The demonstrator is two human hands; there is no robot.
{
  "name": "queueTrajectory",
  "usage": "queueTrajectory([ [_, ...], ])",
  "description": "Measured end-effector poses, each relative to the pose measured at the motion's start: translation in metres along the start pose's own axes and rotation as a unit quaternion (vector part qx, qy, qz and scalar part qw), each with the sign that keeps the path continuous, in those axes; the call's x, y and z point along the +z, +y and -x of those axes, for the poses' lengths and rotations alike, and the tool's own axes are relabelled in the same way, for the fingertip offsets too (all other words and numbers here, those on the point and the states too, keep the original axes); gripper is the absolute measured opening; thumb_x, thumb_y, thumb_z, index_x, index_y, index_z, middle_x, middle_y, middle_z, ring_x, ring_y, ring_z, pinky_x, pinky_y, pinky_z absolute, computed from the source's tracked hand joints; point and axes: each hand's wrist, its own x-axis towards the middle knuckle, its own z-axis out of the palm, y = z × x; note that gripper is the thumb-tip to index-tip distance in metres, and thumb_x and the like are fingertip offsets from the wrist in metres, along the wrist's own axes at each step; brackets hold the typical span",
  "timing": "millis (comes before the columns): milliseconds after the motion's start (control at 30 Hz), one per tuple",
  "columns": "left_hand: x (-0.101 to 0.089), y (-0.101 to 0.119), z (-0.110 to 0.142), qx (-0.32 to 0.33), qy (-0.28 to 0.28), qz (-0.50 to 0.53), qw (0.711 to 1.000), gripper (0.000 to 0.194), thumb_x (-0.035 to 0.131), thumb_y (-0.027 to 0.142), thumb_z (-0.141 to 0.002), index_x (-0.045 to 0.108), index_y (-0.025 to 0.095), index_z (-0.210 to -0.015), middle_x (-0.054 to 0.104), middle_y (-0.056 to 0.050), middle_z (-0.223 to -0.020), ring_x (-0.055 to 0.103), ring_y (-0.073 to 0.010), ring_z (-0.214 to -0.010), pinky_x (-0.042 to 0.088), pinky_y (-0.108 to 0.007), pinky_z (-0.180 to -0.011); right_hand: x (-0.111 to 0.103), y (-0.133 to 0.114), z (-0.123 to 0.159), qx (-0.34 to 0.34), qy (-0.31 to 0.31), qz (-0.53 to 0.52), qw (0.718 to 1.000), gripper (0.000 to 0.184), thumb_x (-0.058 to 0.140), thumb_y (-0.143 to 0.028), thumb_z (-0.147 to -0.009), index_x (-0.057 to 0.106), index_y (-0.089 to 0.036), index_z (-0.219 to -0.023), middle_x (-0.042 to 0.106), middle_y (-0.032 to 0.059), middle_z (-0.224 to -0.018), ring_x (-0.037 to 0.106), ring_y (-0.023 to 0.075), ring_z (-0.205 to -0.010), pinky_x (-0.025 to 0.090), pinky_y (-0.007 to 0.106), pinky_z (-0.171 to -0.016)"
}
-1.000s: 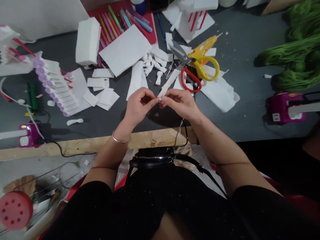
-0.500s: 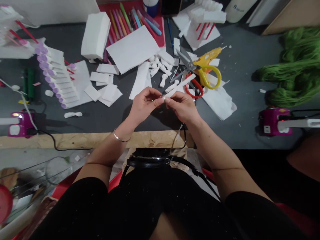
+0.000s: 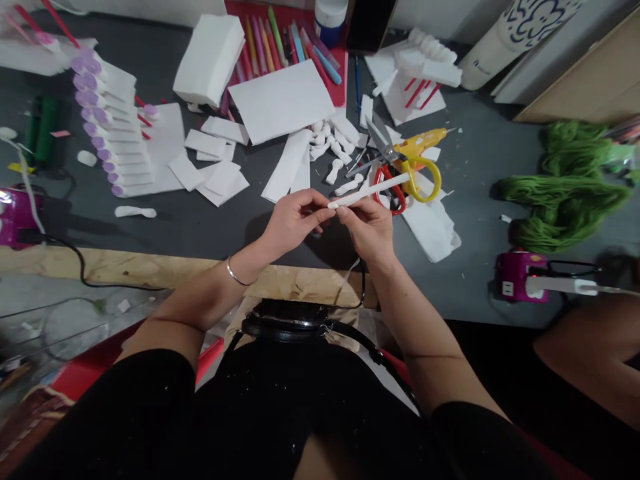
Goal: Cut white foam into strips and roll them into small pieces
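Between my fingertips is a narrow white strip [image 3: 370, 191] of soft-looking, foam-like or paper material. Its near end is pinched by my left hand [image 3: 296, 223], thumb against forefinger. My right hand [image 3: 371, 230] is closed on the strip just beside that, its fingertips almost meeting the left ones. The far end of the strip points right, over the scissors [image 3: 420, 179] with yellow and red handles. Small white bone-shaped pieces [image 3: 334, 171] lie just beyond the hands. White cut rectangles [image 3: 204, 143] are on the table to the left.
Purple-tipped white pieces [image 3: 103, 130] stand in a row at left. Coloured pens [image 3: 273, 43], a stack of white sheets [image 3: 207, 60] and a yellow glue gun [image 3: 423, 141] lie behind. Green yarn [image 3: 555, 190] and a purple power adapter [image 3: 523, 277] are at right, near another person's arm [image 3: 590, 347].
The view has shifted, showing more of the right side. The strip now lies flatter and shows more of its length. Both hands keep their pinch on it.
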Motion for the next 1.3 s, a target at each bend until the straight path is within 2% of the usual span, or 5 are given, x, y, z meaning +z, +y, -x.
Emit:
queueTrajectory([
  [267, -0.011, 0.005, -0.003, 0.103, 0.001, -0.178, 0.979, 0.04, 0.065, 0.058, -0.098, 0.074, 0.021, -0.087, 0.076, -0.004, -0.086, 0.07, -0.0138, -0.077, 0.053, -0.023, -0.064, -0.004, -0.001, -0.004, 0.012, -0.023, 0.002, 1.0, 0.038, 0.084, -0.062, -0.079, 0.073, -0.027, -0.09, 0.073, -0.0007, -0.088, 0.067, 0.0149, -0.081, 0.058, 0.031, -0.076],
  [733, -0.005, 0.0, -0.004, 0.025, 0.01, -0.004, 1.0, 0.045, 0.077, 0.063, -0.087, 0.076, 0.019, -0.094, 0.077, -0.003, -0.082, 0.073, -0.0132, -0.07, 0.062, -0.026, -0.067, -0.01, -0.01, 0.0, -0.113, 0.011, 0.107, 0.988, 0.033, 0.069, -0.061, -0.094, 0.073, -0.029, -0.101, 0.071, 0.0042, -0.099, 0.07, 0.0217, -0.095, 0.059, 0.04, -0.088],
  [867, -0.009, 0.001, -0.006, 0.051, 0.028, -0.069, 0.996, 0.04, 0.075, 0.058, -0.09, 0.077, 0.018, -0.093, 0.079, -0.006, -0.089, 0.073, -0.0133, -0.074, 0.06, -0.024, -0.066, -0.022, -0.018, 0.0, -0.189, 0.075, 0.251, 0.946, 0.048, 0.054, -0.067, -0.1, 0.073, -0.026, -0.116, 0.071, 0.0107, -0.116, 0.067, 0.0303, -0.116, 0.053, 0.052, -0.103],
  [1100, -0.011, 0.002, -0.004, 0.098, 0.016, -0.173, 0.98, 0.024, 0.07, 0.043, -0.096, 0.078, 0.021, -0.093, 0.078, -0.004, -0.092, 0.073, -0.0135, -0.082, 0.058, -0.023, -0.069, -0.019, -0.018, 0.002, -0.189, 0.016, 0.457, 0.869, 0.029, 0.063, -0.05, -0.1, 0.078, -0.029, -0.115, 0.079, 0.0073, -0.108, 0.066, 0.0315, -0.115, 0.04, 0.058, -0.113],
  [1300, -0.012, -0.001, -0.004, 0.121, 0.005, -0.188, 0.975, 0.018, 0.068, 0.037, -0.098, 0.079, 0.022, -0.098, 0.079, -0.004, -0.097, 0.074, -0.0134, -0.086, 0.058, -0.023, -0.072, -0.013, -0.016, 0.002, -0.17, 0.01, 0.47, 0.866, 0.027, 0.061, -0.047, -0.103, 0.078, -0.028, -0.092, 0.078, 0.0039, -0.09, 0.067, 0.0277, -0.101, 0.039, 0.054, -0.11],
])
